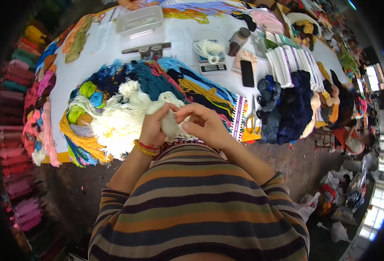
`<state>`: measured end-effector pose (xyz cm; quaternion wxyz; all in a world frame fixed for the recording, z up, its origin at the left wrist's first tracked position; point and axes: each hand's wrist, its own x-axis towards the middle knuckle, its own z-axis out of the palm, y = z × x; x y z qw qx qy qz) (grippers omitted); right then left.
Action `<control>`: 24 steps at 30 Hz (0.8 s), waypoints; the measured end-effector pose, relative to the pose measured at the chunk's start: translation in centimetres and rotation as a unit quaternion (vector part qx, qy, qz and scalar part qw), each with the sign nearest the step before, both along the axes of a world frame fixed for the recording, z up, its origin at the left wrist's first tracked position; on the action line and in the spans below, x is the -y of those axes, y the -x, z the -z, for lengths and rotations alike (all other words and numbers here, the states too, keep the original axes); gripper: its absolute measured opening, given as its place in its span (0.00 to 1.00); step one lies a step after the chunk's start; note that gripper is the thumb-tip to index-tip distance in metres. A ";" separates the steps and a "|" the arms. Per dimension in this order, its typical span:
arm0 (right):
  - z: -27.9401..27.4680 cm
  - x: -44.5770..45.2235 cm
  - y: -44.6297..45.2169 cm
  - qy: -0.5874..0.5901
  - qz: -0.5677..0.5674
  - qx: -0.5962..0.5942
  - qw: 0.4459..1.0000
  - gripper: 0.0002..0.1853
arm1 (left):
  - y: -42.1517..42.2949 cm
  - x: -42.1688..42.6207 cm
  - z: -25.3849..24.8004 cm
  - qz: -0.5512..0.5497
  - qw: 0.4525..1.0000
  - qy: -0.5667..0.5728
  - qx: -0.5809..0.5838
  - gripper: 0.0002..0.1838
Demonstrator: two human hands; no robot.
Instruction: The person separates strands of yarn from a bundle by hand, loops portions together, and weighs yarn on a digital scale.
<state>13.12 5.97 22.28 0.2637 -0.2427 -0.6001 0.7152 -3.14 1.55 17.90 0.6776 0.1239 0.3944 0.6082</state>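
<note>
My left hand (153, 130), with red and yellow bands at the wrist, is closed around a bundle of white yarn (170, 125) close to my body at the table's front edge. Just right of it, my right hand (202, 125) is held with its fingers curled near the bundle's upper right side; whether a thread lies between its fingertips is too small to tell. A large heap of white yarn (120, 119) spreads to the left of my hands. Behind it lie teal, blue, mustard and pink skeins (150, 80).
A scale (213, 67) bearing a bowl of white yarn, a phone (247, 73), a dark bottle (239, 41) and scissors (252, 124) are on the table. A clear plastic tray (139, 21) is at the back, near another person's hands (133, 5). Navy yarn (294, 111) lies at right.
</note>
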 end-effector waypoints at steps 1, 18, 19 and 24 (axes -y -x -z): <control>-3.3 0.3 -0.4 0.050 -0.056 -0.070 0.995 0.14 | 0.2 -0.1 0.5 0.006 1.000 0.002 0.019 0.10; -15.1 2.3 -1.9 -0.057 -0.416 -0.346 0.839 0.22 | -1.0 0.3 0.4 0.087 0.995 0.052 0.018 0.10; -15.1 2.3 -2.0 -0.056 -0.418 -0.344 0.839 0.22 | -1.1 0.3 0.3 0.090 0.994 0.056 0.025 0.10; -13.3 2.3 -2.8 -0.048 -0.347 -0.257 0.900 0.23 | -1.2 0.0 0.4 0.109 0.992 0.059 0.005 0.11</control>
